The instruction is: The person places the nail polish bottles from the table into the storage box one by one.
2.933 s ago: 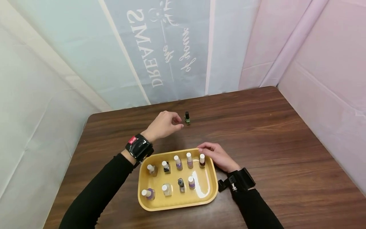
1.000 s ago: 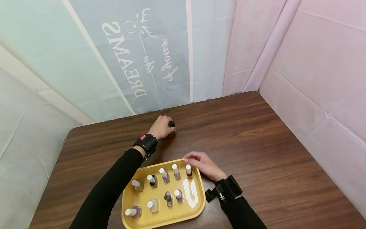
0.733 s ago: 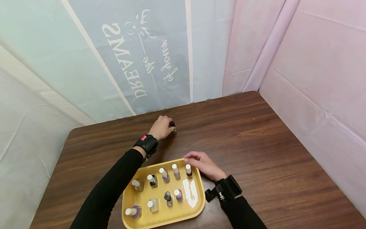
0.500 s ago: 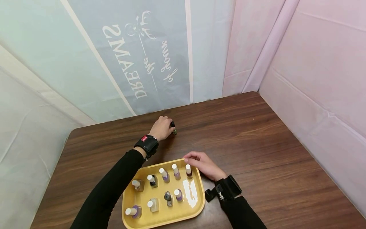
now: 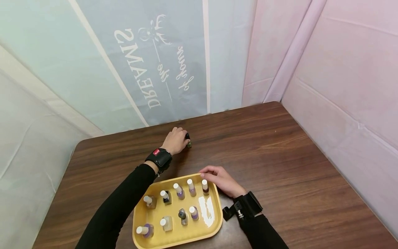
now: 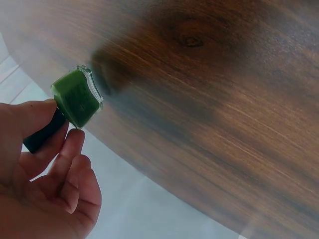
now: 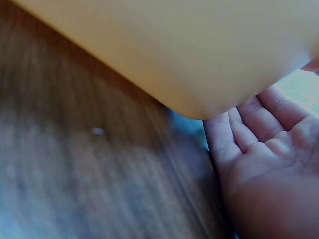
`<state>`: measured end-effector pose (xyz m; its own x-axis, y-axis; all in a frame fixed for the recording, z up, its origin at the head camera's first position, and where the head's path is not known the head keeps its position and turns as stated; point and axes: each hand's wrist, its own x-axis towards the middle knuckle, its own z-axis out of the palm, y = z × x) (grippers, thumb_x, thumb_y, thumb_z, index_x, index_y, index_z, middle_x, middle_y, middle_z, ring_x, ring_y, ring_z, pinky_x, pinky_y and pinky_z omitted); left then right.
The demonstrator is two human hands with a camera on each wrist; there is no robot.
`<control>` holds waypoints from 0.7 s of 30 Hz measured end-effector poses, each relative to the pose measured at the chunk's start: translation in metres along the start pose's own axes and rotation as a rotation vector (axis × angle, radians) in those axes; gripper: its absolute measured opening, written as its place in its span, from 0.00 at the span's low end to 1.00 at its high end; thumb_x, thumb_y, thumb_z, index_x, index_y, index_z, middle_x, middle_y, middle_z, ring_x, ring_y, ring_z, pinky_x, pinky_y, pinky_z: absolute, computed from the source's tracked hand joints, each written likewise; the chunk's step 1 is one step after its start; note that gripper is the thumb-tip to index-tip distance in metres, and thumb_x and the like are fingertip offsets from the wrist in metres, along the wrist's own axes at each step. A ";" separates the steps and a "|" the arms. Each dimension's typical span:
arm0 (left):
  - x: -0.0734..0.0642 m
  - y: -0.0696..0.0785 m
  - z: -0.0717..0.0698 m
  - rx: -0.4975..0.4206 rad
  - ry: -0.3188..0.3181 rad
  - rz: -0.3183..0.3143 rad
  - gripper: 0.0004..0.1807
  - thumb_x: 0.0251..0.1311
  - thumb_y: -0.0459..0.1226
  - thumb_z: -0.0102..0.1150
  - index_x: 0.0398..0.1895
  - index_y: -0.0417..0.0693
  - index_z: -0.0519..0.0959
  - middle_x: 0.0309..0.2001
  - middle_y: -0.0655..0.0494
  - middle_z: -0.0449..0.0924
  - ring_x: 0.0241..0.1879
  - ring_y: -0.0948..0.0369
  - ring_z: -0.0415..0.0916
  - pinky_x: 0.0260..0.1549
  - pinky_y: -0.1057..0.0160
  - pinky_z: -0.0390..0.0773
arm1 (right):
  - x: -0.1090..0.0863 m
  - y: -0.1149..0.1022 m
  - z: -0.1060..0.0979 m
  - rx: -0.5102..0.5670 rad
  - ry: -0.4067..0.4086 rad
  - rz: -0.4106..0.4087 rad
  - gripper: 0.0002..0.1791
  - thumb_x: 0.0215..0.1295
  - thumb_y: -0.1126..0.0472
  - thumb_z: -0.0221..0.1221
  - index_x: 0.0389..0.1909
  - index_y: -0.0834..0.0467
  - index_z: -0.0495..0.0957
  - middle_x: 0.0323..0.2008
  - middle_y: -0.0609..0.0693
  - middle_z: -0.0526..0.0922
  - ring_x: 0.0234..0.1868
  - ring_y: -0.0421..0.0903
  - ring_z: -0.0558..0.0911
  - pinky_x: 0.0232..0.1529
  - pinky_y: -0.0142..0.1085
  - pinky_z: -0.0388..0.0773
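Observation:
My left hand [image 5: 175, 140] is at the back of the table, pinching the black cap of a small nail polish bottle [image 5: 189, 144]. In the left wrist view the bottle's green glass body [image 6: 77, 98] sticks out past the thumb and fingertips, tilted in that view. Nearer to me lies a yellow tray [image 5: 178, 239] with several nail polish bottles, mostly white-capped. My right hand [image 5: 224, 180] holds its far right corner, thumb over the rim and fingers outside. The right wrist view has the tray's outer wall [image 7: 164, 55] above the palm.
A brown wood-grain table [image 5: 280, 180] extends right of the tray. Fabric panels stand along its back and sides, one with mirrored lettering [image 5: 136, 69]. In the tray, a dark-capped bottle [image 5: 183, 217] stands among the white-capped ones.
My left hand has reached the green nail polish bottle and taken its cap between thumb and fingers. The head view has shifted; my right hand stays at the tray corner.

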<state>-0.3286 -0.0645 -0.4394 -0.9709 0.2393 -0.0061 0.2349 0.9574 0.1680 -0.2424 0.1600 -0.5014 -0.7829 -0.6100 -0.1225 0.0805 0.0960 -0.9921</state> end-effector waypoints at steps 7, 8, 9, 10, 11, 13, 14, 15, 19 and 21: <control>-0.003 -0.002 -0.002 0.016 0.015 0.006 0.16 0.67 0.41 0.56 0.50 0.39 0.78 0.47 0.43 0.78 0.50 0.47 0.72 0.48 0.51 0.76 | -0.001 0.000 0.001 0.010 -0.004 0.012 0.16 0.68 0.56 0.57 0.47 0.63 0.81 0.44 0.57 0.83 0.43 0.42 0.80 0.44 0.32 0.77; -0.004 -0.002 -0.002 0.021 0.018 0.009 0.16 0.67 0.41 0.56 0.50 0.39 0.78 0.47 0.43 0.78 0.50 0.47 0.72 0.48 0.51 0.76 | -0.001 0.000 0.001 0.013 -0.005 0.013 0.16 0.68 0.56 0.57 0.47 0.63 0.81 0.44 0.57 0.83 0.42 0.42 0.80 0.44 0.32 0.78; -0.005 -0.002 -0.003 0.025 0.021 0.011 0.16 0.67 0.41 0.56 0.50 0.39 0.78 0.47 0.43 0.78 0.50 0.47 0.72 0.48 0.51 0.77 | -0.001 0.000 0.001 0.015 -0.005 0.013 0.16 0.68 0.56 0.57 0.47 0.63 0.80 0.44 0.57 0.83 0.42 0.42 0.80 0.43 0.32 0.78; -0.006 -0.001 -0.003 0.028 0.022 0.012 0.16 0.67 0.41 0.56 0.50 0.39 0.78 0.47 0.43 0.78 0.49 0.47 0.72 0.48 0.51 0.77 | -0.001 0.000 0.001 0.014 -0.005 0.012 0.16 0.68 0.56 0.57 0.47 0.64 0.80 0.44 0.58 0.83 0.42 0.42 0.80 0.43 0.32 0.78; -0.006 -0.001 -0.004 0.033 0.025 0.014 0.16 0.67 0.41 0.56 0.49 0.39 0.78 0.47 0.43 0.78 0.49 0.47 0.72 0.48 0.51 0.77 | -0.002 -0.001 0.001 0.014 -0.005 0.012 0.16 0.68 0.56 0.57 0.47 0.64 0.80 0.44 0.58 0.83 0.42 0.42 0.80 0.43 0.32 0.78; -0.007 -0.001 -0.005 0.038 0.026 0.013 0.16 0.67 0.42 0.56 0.49 0.38 0.78 0.46 0.43 0.78 0.48 0.47 0.72 0.47 0.51 0.77 | -0.002 -0.001 0.000 0.011 -0.005 0.010 0.16 0.68 0.55 0.57 0.47 0.63 0.81 0.44 0.58 0.82 0.42 0.42 0.80 0.43 0.32 0.78; -0.008 0.000 -0.005 0.042 0.025 0.013 0.16 0.67 0.42 0.56 0.48 0.38 0.79 0.46 0.43 0.78 0.48 0.48 0.72 0.47 0.51 0.77 | -0.002 -0.001 0.000 0.010 -0.007 0.008 0.16 0.68 0.56 0.57 0.47 0.63 0.80 0.44 0.58 0.82 0.42 0.42 0.80 0.43 0.32 0.78; -0.008 0.000 -0.005 0.046 0.026 0.013 0.16 0.67 0.42 0.56 0.48 0.38 0.79 0.46 0.44 0.78 0.48 0.48 0.72 0.47 0.51 0.77 | -0.002 -0.001 0.000 0.007 -0.008 0.007 0.16 0.68 0.55 0.57 0.47 0.63 0.81 0.44 0.58 0.82 0.42 0.42 0.80 0.43 0.32 0.78; -0.012 0.001 -0.007 0.070 0.026 0.022 0.15 0.67 0.42 0.56 0.46 0.39 0.79 0.44 0.44 0.78 0.46 0.49 0.72 0.45 0.52 0.77 | -0.002 0.000 0.000 -0.006 -0.009 0.004 0.16 0.68 0.56 0.57 0.47 0.63 0.81 0.44 0.58 0.82 0.42 0.42 0.80 0.43 0.32 0.78; -0.014 0.002 -0.009 0.078 0.026 0.028 0.14 0.67 0.42 0.56 0.45 0.39 0.79 0.43 0.45 0.78 0.46 0.49 0.72 0.44 0.52 0.77 | -0.002 0.000 -0.001 -0.010 -0.009 0.004 0.16 0.68 0.56 0.57 0.47 0.63 0.80 0.44 0.58 0.83 0.42 0.43 0.80 0.44 0.32 0.78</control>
<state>-0.3150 -0.0674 -0.4301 -0.9646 0.2628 0.0229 0.2638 0.9603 0.0903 -0.2413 0.1618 -0.5011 -0.7769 -0.6167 -0.1267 0.0770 0.1066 -0.9913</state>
